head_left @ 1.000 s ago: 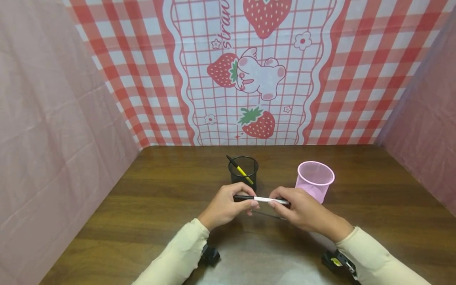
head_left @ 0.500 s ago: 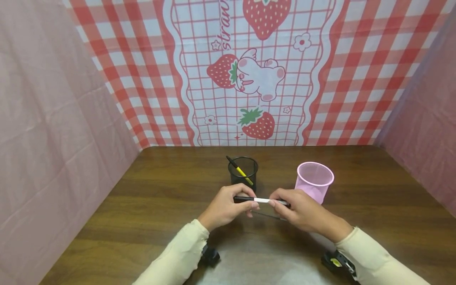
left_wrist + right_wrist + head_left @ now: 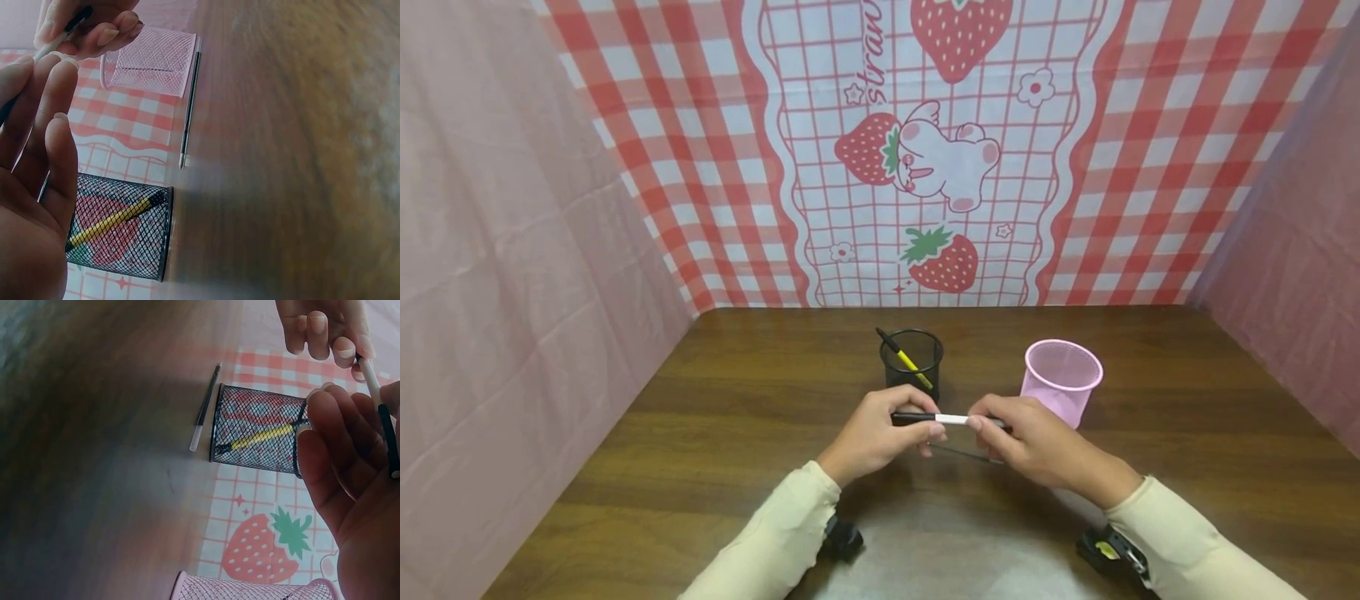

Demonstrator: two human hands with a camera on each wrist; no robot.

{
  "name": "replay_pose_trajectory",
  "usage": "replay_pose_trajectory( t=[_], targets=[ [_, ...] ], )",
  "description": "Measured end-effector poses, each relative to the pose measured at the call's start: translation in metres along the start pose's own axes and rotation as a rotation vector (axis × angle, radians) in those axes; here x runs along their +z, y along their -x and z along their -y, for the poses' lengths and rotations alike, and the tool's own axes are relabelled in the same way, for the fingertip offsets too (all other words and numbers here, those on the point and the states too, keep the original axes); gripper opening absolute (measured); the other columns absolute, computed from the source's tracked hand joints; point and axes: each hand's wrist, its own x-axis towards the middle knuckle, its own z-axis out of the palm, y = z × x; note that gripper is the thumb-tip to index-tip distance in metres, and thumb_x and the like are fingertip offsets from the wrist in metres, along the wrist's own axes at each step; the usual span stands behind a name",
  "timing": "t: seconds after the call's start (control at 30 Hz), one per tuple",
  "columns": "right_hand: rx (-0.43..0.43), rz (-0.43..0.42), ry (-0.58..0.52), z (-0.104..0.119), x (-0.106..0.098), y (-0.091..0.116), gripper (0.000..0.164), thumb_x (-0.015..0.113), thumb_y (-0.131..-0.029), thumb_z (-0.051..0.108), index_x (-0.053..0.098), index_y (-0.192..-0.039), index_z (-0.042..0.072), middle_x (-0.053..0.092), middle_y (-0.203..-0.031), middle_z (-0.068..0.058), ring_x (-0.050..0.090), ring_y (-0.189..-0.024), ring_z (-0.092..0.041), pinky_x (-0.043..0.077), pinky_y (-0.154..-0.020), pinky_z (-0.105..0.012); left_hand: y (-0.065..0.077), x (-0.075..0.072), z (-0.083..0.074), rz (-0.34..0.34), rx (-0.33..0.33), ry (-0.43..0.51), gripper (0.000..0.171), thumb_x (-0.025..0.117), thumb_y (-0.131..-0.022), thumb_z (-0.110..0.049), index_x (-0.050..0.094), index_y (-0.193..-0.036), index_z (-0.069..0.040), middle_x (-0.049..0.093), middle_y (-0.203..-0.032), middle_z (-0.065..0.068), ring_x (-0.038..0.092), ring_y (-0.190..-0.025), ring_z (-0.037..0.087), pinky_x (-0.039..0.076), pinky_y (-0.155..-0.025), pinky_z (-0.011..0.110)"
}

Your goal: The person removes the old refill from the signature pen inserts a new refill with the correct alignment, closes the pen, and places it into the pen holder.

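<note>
A black-and-white pen [image 3: 951, 420] lies level between both hands above the table. My left hand [image 3: 876, 433] pinches its black end between thumb and index finger, the other fingers curving below. At the white part and the dark tip beyond it, my right hand [image 3: 1041, 442] pinches with thumb and forefinger, hiding much of that end. Below the hands a thin, dark pen refill [image 3: 189, 112] with a pale end lies on the table. In the right wrist view the pen's dark section [image 3: 387, 434] shows beside the right palm.
Just beyond the left hand stands a black mesh pen cup [image 3: 942, 354] with a yellow-and-black pen [image 3: 910, 362] leaning in it. A pink mesh cup [image 3: 1052, 406] is behind the right hand. A checked strawberry cloth [image 3: 917, 250] hangs at the table's back edge.
The right thumb and fingertips have shifted very slightly to the right on the pen. The left hand, the cups and the refill stay where they were.
</note>
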Motion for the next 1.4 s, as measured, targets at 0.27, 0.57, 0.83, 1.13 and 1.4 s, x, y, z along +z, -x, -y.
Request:
replay_pose_trajectory(
  t=[0.27,0.57,0.83,1.13,1.4],
  targets=[
    [-0.018,-0.028,-0.007,-0.0004,-0.0009,-0.0016,0.022,0.061,-0.097,-0.002,0.061,-0.091,0.02,0.06,-0.068,0.006,0.055,-0.058,0.001,0.046,-0.053,-0.017,0.0006,-0.0026,0.0035,-0.023,0.021,0.048,0.016,0.07,-0.094,-0.006,0.065,-0.107,0.002,0.074,-0.088,0.015,0.069,-0.066,0.024,0.059,-0.066,0.048],
    [-0.028,-0.026,-0.005,-0.0008,-0.0025,-0.0028,0.023,0.063,-0.095,-0.002,0.062,-0.091,0.02,0.057,-0.068,0.012,0.053,-0.058,0.001,0.045,-0.052,-0.017,0.0009,-0.0032,0.0007,-0.028,0.021,0.03,0.014,0.07,-0.095,-0.009,0.067,-0.107,0.0,0.074,-0.086,0.012,0.068,-0.065,0.022,0.059,-0.066,0.042],
    [-0.022,-0.033,0.012,0.0003,-0.0029,-0.0026,0.017,0.072,-0.092,0.006,0.064,-0.102,0.018,0.058,-0.075,0.016,0.054,-0.061,-0.001,0.045,-0.054,-0.018,0.0011,-0.0034,0.0002,-0.025,0.022,0.015,0.013,0.068,-0.097,-0.009,0.066,-0.105,0.0,0.074,-0.086,0.015,0.068,-0.067,0.022,0.059,-0.067,0.043],
    [-0.104,-0.122,0.146,-0.003,-0.0014,-0.0031,0.032,0.081,-0.078,0.002,0.061,-0.099,0.014,0.057,-0.078,0.014,0.051,-0.063,0.001,0.043,-0.055,-0.012,-0.0001,-0.0039,0.001,-0.054,-0.004,0.019,0.013,0.068,-0.097,-0.012,0.066,-0.103,-0.001,0.074,-0.084,0.011,0.069,-0.065,0.021,0.057,-0.068,0.055],
    [-0.132,-0.148,0.174,-0.0033,0.0015,-0.0034,0.027,0.079,-0.078,0.0,0.062,-0.094,0.013,0.06,-0.08,0.013,0.053,-0.066,0.001,0.044,-0.058,-0.013,0.0006,-0.0029,-0.0008,-0.038,0.006,0.037,0.014,0.067,-0.098,-0.011,0.066,-0.104,0.001,0.074,-0.084,0.012,0.069,-0.065,0.021,0.059,-0.066,0.041]
  ],
)
